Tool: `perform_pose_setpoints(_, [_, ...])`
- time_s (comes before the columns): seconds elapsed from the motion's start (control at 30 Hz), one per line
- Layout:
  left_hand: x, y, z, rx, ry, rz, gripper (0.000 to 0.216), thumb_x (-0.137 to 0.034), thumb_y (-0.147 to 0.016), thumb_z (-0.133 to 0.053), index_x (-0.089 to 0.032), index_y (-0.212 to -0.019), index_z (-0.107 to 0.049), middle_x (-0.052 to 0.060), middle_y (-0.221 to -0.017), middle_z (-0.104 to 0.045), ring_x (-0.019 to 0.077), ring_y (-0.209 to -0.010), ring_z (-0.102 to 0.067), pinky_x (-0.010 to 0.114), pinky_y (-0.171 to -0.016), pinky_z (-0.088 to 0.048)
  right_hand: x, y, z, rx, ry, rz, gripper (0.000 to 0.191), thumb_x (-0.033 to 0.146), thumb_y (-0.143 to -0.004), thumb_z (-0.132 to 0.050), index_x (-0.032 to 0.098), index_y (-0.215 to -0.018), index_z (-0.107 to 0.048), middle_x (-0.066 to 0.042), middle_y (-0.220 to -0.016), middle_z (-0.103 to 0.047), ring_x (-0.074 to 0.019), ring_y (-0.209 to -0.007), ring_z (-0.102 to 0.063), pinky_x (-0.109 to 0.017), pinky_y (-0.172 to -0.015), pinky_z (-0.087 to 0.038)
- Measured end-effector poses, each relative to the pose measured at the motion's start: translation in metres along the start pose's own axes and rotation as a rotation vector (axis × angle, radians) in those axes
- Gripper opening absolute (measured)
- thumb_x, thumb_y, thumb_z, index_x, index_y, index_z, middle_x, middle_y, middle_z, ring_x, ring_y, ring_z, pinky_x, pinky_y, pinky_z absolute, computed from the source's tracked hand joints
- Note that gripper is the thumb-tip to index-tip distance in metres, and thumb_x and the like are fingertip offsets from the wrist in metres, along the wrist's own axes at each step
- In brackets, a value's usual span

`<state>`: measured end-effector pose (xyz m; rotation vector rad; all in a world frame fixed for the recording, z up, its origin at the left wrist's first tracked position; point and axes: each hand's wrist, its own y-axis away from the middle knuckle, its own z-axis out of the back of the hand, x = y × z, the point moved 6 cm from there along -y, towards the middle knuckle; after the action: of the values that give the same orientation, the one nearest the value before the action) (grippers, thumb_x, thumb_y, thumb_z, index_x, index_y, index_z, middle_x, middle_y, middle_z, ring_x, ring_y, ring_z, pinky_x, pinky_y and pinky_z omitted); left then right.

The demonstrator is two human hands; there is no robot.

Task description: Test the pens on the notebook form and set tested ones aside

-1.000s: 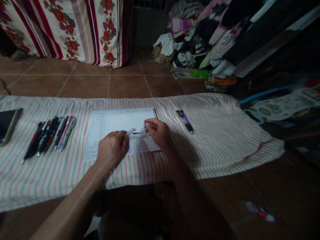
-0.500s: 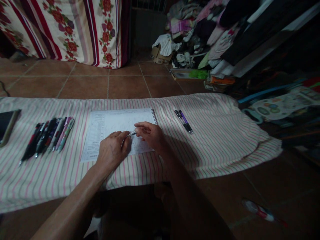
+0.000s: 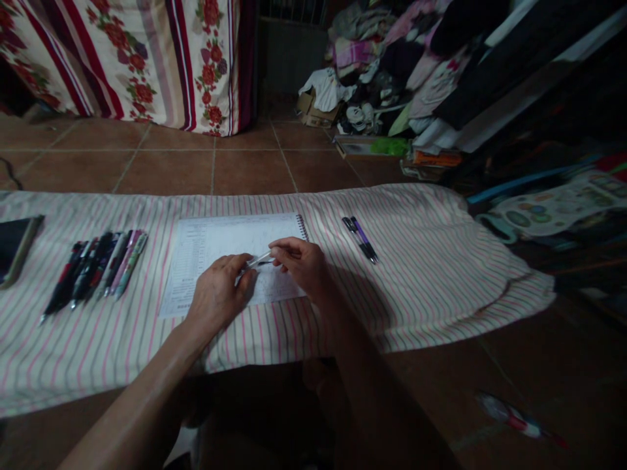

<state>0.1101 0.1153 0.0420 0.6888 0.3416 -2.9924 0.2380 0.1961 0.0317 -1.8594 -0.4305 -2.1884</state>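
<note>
A thin, pale, pen-like stick (image 3: 261, 258) slants between my two hands above a spiral notebook (image 3: 235, 228). My right hand (image 3: 301, 262) pinches its upper right end between thumb and fingers. At the lower left end, the fingers and thumb of my left hand (image 3: 220, 285) close around it, hiding that tip. A short dark line shows on the page just under the stick; I cannot tell whether it is an object or a shadow. The notebook lies flat, with printed text down its left side and a wire spiral on its right edge.
Several pens (image 3: 105, 264) lie in a row on the striped cloth (image 3: 426, 274), left of the notebook. Two more pens (image 3: 361, 239) rest to its right. A dark flat object (image 3: 17, 245) sits at the far left. Clothes (image 3: 362, 55) are heaped beyond, on the tiled floor.
My right hand has shifted slightly right and now pinches the stick's end, where its fingers were looser before. More of the stick shows between the hands. The left hand has barely moved.
</note>
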Motion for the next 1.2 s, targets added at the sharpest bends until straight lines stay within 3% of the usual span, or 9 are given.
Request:
perform_pose_setpoints(0.57, [0.000, 0.001, 0.003, -0.013, -0.061, -0.039, 0.025, -0.028, -0.088, -0.043, -0.017, -0.097, -0.063, 0.006, -0.082, -0.066, 0.0187, -0.077, -0.059, 0.029, -0.069, -0.045, -0.003, 0.001, -0.002, 0.020, 0.117, 0.059, 0.018, 0.033, -0.075, -0.057, 0.016, -0.075, -0.063, 0.001, -0.058, -0.062, -0.0102, -0.052, -0.058, -0.020, -0.050, -0.045])
perform_pose_setpoints(0.87, [0.007, 0.001, 0.006, -0.058, 0.025, -0.042, 0.029, -0.032, -0.088, -0.043, -0.019, -0.104, -0.063, 0.006, -0.088, -0.067, 0.0195, -0.083, -0.060, 0.030, -0.072, -0.047, 0.000, 0.000, -0.004, 0.010, -0.064, -0.004, 0.016, 0.031, -0.070, -0.062, 0.015, -0.073, -0.063, 0.001, -0.059, -0.062, -0.0084, -0.050, -0.055, -0.019, -0.048, -0.044])
perform_pose_setpoints(1.03, [0.020, -0.001, 0.009, -0.102, 0.029, 0.045, 0.034, -0.035, -0.083, -0.052, -0.019, -0.112, -0.060, 0.007, -0.092, -0.067, 0.0217, -0.084, -0.062, 0.033, -0.074, -0.048, 0.003, 0.000, 0.002, -0.049, -0.100, -0.025, 0.016, 0.031, -0.070, -0.062, 0.015, -0.070, -0.063, 0.000, -0.060, -0.063, -0.0080, -0.049, -0.055, -0.018, -0.045, -0.043])
perform_pose_setpoints(1.2, [0.030, 0.000, 0.014, -0.138, 0.093, 0.099, 0.029, -0.027, -0.079, -0.055, -0.018, -0.105, -0.062, 0.008, -0.093, -0.067, 0.0213, -0.081, -0.062, 0.034, -0.073, -0.049, -0.001, -0.001, 0.003, -0.105, -0.120, -0.051, 0.018, 0.033, -0.069, -0.063, 0.015, -0.070, -0.063, -0.001, -0.062, -0.065, -0.0089, -0.052, -0.058, -0.018, -0.044, -0.044])
